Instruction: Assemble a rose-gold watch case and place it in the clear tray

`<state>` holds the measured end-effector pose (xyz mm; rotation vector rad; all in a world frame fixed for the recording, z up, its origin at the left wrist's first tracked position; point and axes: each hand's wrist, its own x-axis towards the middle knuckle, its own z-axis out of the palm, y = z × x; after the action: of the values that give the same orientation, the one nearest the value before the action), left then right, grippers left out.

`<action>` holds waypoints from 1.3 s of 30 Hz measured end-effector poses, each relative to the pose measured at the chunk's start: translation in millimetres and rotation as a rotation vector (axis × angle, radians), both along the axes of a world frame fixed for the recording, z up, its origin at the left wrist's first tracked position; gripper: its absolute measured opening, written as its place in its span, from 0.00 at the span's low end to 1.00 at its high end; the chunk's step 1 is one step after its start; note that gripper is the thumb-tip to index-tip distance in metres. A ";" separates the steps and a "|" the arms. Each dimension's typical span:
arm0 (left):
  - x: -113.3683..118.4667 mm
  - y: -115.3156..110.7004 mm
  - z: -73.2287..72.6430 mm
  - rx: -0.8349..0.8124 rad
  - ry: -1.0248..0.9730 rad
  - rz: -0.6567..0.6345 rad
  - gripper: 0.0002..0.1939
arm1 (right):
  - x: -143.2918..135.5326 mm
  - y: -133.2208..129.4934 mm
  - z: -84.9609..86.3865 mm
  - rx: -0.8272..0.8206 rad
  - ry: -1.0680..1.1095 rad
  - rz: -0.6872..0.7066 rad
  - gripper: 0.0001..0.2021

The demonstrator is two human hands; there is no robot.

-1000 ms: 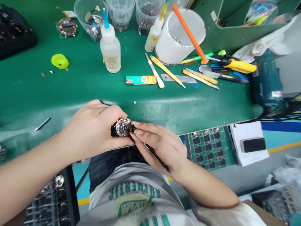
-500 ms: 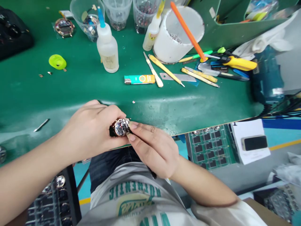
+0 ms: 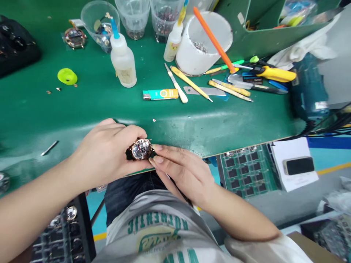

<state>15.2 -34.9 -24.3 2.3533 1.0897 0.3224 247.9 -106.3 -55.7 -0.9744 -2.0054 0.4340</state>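
Observation:
My left hand [image 3: 106, 149] is closed around a watch case [image 3: 142, 149] with a rose-gold rim, holding it over the bench's front edge. The dial side faces up and shows dark and silvery parts. From the right, my right hand [image 3: 186, 171] brings its thumb and fingertips together close beside the case's edge; whether they touch it is unclear. A slim dark tool [image 3: 188, 200] shows under that palm, most of it hidden by the hand.
On the green bench [image 3: 104, 106] lie a lighter [image 3: 161, 94], several knives and picks, and a lime cap [image 3: 67, 76]. Behind stand a glue bottle [image 3: 124, 64], plastic cups and a white pot [image 3: 189, 54]. Trays of watch parts [image 3: 244, 171] sit below the edge.
My right fingertips have drawn back slightly to the right, uncovering more of the watch's face. The left hand keeps its hold. The whole view has shifted a little.

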 end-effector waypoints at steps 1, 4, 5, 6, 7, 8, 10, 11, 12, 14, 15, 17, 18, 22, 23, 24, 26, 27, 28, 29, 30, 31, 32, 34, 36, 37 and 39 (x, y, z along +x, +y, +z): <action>0.1 0.0 -0.2 -0.005 0.000 -0.004 0.16 | 0.2 0.5 0.3 -0.007 -0.001 0.003 0.11; 0.1 -0.2 -1.1 -0.016 0.003 -0.008 0.16 | 0.0 2.1 1.8 -0.051 -0.002 -0.017 0.09; 0.0 -0.4 -1.7 -0.011 -0.004 -0.001 0.17 | -0.1 2.7 2.3 -0.064 -0.006 -0.017 0.09; -0.1 -0.5 -2.2 -0.003 -0.014 0.007 0.17 | -0.2 3.1 2.7 -0.065 -0.006 -0.018 0.09; -0.2 -0.6 -2.8 0.001 -0.020 0.014 0.17 | -0.2 3.5 3.0 -0.056 -0.010 -0.011 0.09; -0.4 -0.7 -3.4 0.003 -0.021 0.018 0.17 | -0.2 3.7 3.1 -0.046 -0.016 0.002 0.09; -0.7 -0.6 -4.3 0.002 -0.018 0.014 0.18 | -0.1 3.4 2.8 -0.032 -0.025 0.022 0.09; -1.0 -0.4 -4.5 0.001 -0.016 0.009 0.18 | -0.2 3.0 2.6 -0.034 -0.022 0.024 0.10; -1.2 -0.2 -4.7 0.001 -0.015 0.006 0.19 | -0.5 2.6 2.2 -0.042 -0.016 0.021 0.10; -1.6 0.2 -4.8 0.000 -0.011 0.001 0.19 | -1.4 2.1 1.7 -0.057 0.003 0.010 0.11; -1.7 0.3 -4.6 0.000 -0.009 0.001 0.19 | -2.0 2.3 1.7 -0.059 0.014 0.005 0.12; -1.7 0.5 -3.8 0.002 -0.009 0.001 0.19 | -3.0 3.7 2.3 -0.054 0.041 -0.003 0.13; -1.5 0.5 -3.1 0.004 -0.010 -0.001 0.19 | -3.3 4.9 3.0 -0.047 0.054 -0.005 0.14; -0.6 0.5 0.5 0.030 0.004 -0.002 0.18 | -4.0 8.4 7.6 -0.048 0.050 -0.010 0.11; -0.5 0.6 1.2 0.031 0.013 -0.001 0.17 | -4.1 8.4 8.5 -0.055 0.037 -0.011 0.11; -0.5 0.6 1.7 0.030 0.022 -0.001 0.17 | -4.3 8.1 9.1 -0.057 0.019 -0.015 0.10; -0.7 0.5 2.0 0.024 0.033 0.000 0.15 | -5.2 7.5 8.7 -0.014 -0.033 -0.012 0.09; -0.9 0.4 1.9 0.025 0.037 0.003 0.15 | -5.9 7.6 7.7 0.034 -0.061 -0.006 0.08; -1.0 0.3 1.7 0.028 0.039 0.008 0.14 | -6.9 8.0 6.2 0.094 -0.088 0.003 0.08; -1.1 0.1 1.4 0.036 0.040 0.013 0.13 | -7.9 8.7 4.5 0.157 -0.109 0.014 0.07; -1.1 -0.2 1.1 0.043 0.042 0.018 0.12 | -9.0 9.8 2.6 0.213 -0.120 0.024 0.06; -1.1 -0.4 0.8 0.051 0.042 0.020 0.11 | -10.1 11.0 0.7 0.253 -0.124 0.028 0.05; -1.1 -0.7 0.6 0.057 0.042 0.018 0.11 | -11.0 12.2 -0.9 0.279 -0.121 0.025 0.05; -1.1 -1.3 0.0 0.065 0.037 0.012 0.10 | -11.9 13.9 -3.2 0.298 -0.113 0.016 0.05; -1.4 -1.6 -0.9 0.059 0.032 0.010 0.11 | -11.4 14.1 -4.1 0.292 -0.106 0.018 0.05; -1.6 -1.6 -1.3 0.053 0.028 0.011 0.11 | -10.7 13.8 -4.1 0.281 -0.103 0.026 0.05; -2.2 -1.4 -2.0 0.036 0.016 0.020 0.12 | -8.6 12.5 -3.8 0.250 -0.093 0.047 0.06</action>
<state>13.0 -36.3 -26.3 2.3817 1.1245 0.3336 239.4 -93.9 -59.5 -0.8060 -2.1093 0.1587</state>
